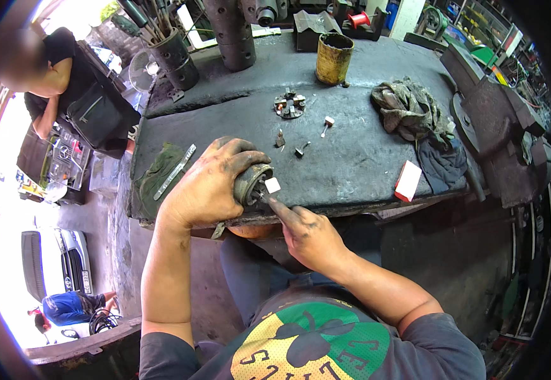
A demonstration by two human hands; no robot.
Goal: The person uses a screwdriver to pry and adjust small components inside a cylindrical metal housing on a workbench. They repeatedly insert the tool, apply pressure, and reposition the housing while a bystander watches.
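My left hand wraps round a dirty cylindrical metal motor housing at the bench's near edge, its open end facing right. A small block with a bright white face sits at that opening. My right hand reaches in from the right, index fingertip at the opening and the other fingers curled; what they pinch, if anything, is hidden. Beyond the housing lie a round brush holder plate, a small block with a wire lead and two small dark parts, one a dark block.
A red and white box lies near the right edge, beside crumpled rags. A grimy yellow can stands at the back. Left are a metal strip and a green cloth. A bench vise is at right; a person stands left.
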